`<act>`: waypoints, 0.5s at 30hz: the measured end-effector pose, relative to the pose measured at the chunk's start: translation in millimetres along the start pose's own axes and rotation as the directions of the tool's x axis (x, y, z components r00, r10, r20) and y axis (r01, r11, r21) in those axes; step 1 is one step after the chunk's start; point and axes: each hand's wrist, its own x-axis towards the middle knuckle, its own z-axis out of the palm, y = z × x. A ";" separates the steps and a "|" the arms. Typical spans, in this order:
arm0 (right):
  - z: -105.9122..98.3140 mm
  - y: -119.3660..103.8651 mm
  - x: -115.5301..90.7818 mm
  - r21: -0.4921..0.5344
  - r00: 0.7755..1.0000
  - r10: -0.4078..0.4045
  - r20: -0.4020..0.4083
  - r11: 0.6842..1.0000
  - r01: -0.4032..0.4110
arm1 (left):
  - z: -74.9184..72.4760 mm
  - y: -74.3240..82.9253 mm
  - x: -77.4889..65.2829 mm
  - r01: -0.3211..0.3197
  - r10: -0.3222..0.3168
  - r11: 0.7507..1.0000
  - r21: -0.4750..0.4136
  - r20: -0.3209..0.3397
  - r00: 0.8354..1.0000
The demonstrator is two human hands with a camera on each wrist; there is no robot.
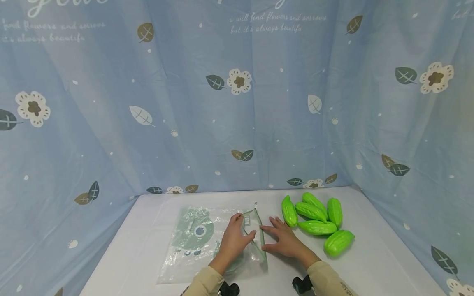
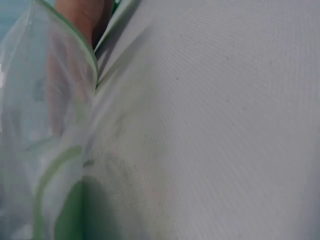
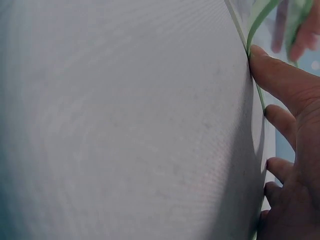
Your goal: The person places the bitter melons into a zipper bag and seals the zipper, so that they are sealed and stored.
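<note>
A clear plastic zip bag (image 1: 200, 250) with a green printed pattern lies on the white table, its green-edged mouth gaping toward the right. My left hand (image 1: 234, 240) holds the raised upper lip of the mouth between thumb and fingers. In the left wrist view, a hand (image 2: 82, 25) shows partly through the clear film. Opposite it, my right hand (image 1: 284, 240) spreads its fingers and presses the lower lip against the table. From the right wrist, the thumb (image 3: 277, 77) and fingertips touch that green edge.
Several bright green bitter melons (image 1: 314, 227) lie in a loose group to the right of the right hand. Underneath is the white tabletop (image 1: 370, 263). A blue patterned curtain (image 1: 274, 123) stands behind the table and along both sides.
</note>
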 end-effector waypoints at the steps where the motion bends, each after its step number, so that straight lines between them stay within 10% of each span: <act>1: 0.7 0.7 0.3 -0.001 1.000 0.001 0.001 1.000 -0.001 | 0.5 -0.5 -0.3 0.002 -0.002 1.000 0.014 0.013 1.000; 15: 1.1 2.0 0.8 -0.005 1.000 0.006 0.005 1.000 -0.006 | 3.3 -4.2 -6.3 -0.056 0.034 0.991 0.123 0.178 0.983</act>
